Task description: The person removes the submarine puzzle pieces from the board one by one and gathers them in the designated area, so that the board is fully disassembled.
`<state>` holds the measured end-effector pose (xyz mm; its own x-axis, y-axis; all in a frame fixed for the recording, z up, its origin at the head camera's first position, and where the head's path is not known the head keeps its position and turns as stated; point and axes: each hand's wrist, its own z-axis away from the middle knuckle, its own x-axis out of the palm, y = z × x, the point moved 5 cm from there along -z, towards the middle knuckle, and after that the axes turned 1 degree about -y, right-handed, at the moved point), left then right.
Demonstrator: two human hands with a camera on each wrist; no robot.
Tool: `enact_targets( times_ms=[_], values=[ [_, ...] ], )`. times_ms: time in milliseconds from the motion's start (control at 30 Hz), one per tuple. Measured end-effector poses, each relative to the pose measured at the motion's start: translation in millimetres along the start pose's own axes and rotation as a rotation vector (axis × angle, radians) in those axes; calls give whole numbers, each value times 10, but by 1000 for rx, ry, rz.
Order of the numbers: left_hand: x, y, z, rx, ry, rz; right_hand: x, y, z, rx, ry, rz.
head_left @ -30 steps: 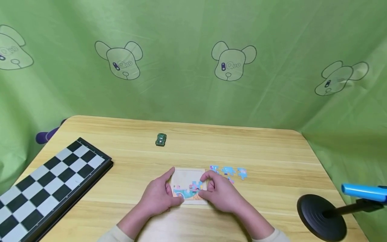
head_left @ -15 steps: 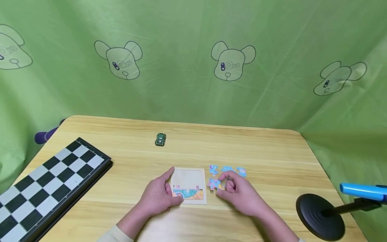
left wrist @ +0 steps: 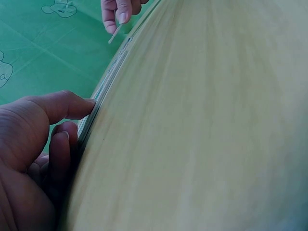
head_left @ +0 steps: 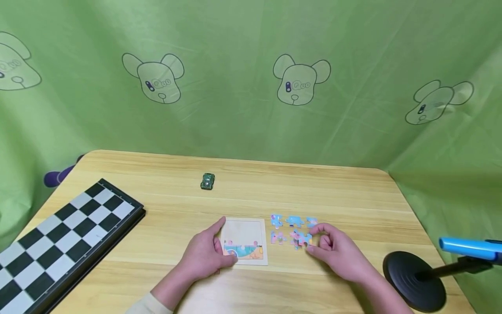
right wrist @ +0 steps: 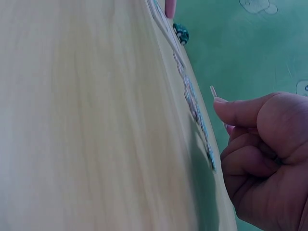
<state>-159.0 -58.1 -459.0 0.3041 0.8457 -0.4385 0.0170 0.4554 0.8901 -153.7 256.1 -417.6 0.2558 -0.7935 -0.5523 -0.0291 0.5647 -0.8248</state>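
the pale, square wooden puzzle tray [head_left: 244, 231], its bottom row filled, lay on the wood-grain bench [head_left: 274, 196]. the left hand [head_left: 205, 254] gripped its nine o'clock side. at three o'clock the right hand [head_left: 338, 252] pinched a flat blue-and-pink jigsaw piece [head_left: 305, 239] just above the bench. loose pastel jigsaw pieces [head_left: 295, 221] lay at two to three o'clock; a slackening pinch could have dropped it askew onto them, a brushing finger scattered them.

Blue-and-pink puzzle piece [head_left: 303, 239] between your right fingers [head_left: 319, 253]; pale tray [head_left: 247, 230], partly teal and orange, at your left fingers [head_left: 228, 261].
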Motion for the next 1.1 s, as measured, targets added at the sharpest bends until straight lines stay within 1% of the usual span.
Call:
enact_targets(
  times_ms=[333,500,900,1100],
  values=[
    [9,-28,-2,1,2,-1,-133,217,-2,53,-5,42],
    [10,-31,-4,-2,0,8,-159,294,-31,81,-12,36],
    [7,-18,-13,-7,0,9,-171,291,-49,113,-33,4],
    [5,-30,-10,-6,-8,32,-140,288,-50,95,-16,2]
  ],
)
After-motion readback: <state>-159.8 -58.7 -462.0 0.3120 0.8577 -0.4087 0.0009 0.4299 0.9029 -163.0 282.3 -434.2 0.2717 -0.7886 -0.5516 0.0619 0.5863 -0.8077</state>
